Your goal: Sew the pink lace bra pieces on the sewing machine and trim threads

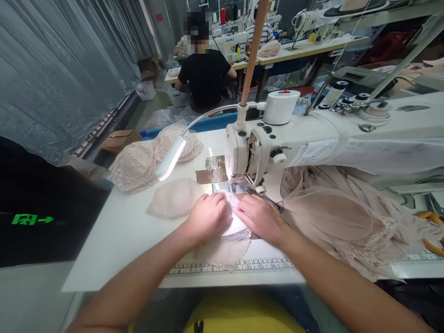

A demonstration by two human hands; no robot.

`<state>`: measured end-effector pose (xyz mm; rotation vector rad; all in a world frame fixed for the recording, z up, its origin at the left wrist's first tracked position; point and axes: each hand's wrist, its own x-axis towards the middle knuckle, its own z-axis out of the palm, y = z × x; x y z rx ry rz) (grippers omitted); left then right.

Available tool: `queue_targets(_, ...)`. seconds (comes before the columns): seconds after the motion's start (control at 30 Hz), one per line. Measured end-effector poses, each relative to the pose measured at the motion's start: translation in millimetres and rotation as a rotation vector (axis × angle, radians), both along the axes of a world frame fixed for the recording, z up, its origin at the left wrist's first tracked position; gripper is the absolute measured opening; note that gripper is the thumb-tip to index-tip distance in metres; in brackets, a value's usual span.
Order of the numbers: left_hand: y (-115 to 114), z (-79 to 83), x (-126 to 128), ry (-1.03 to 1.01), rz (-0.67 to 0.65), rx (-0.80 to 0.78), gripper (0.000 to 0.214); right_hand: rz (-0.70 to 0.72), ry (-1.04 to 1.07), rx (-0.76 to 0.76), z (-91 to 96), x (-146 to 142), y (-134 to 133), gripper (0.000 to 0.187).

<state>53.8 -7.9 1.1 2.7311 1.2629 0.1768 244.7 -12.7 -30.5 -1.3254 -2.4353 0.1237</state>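
Your left hand (210, 215) rests fingers bent on the white fabric piece's (237, 225) left side; your right hand (262, 215) lies on its right, fingers close together. Can't tell if either pinches. Piece sits just before the sewing machine's (239, 152) needle area, beige lace-edged cloth (225, 253) below. Step looks like guiding fabric for stitching; next move calls for keeping it flat, fingers clear.

Counter (107, 259), left to right: lace cups (133, 169), sheer piece (176, 198), lamp (171, 159) above, printed ruler (194, 269) along your edge, beige pile (333, 217), orange handles (432, 247).

Room: grey curtain (69, 60) left, black-shirted person (204, 76) seated beyond, more machines right.
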Motion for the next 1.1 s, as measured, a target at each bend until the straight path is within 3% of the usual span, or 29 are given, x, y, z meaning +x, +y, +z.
queue_targets(0.13,11.5,-2.3,-4.8,0.001,-0.084,-0.011,0.043,-0.051,0.001,-0.068,0.1,1.5,2.3,0.010)
queue_targets(0.37,30.8,-2.7,-8.8,0.072,-0.167,-0.060,0.057,-0.094,-0.039,-0.108,2.9,-2.2,3.5,0.023)
queue_targets(0.73,52.1,-0.5,-14.8,0.132,-0.279,-0.064,0.060,-0.121,-0.053,-0.070,0.2,-3.4,4.8,0.020)
queue_targets(0.93,60.9,8.4,-15.4,0.162,-0.339,-0.056,0.060,-0.101,-0.058,-0.072,2.8,-2.8,6.1,0.013)
queue_targets(1.1,56.1,11.0,-19.9,0.142,-0.317,0.026,0.051,-0.087,0.018,-0.067,-4.3,4.7,6.1,0.026)
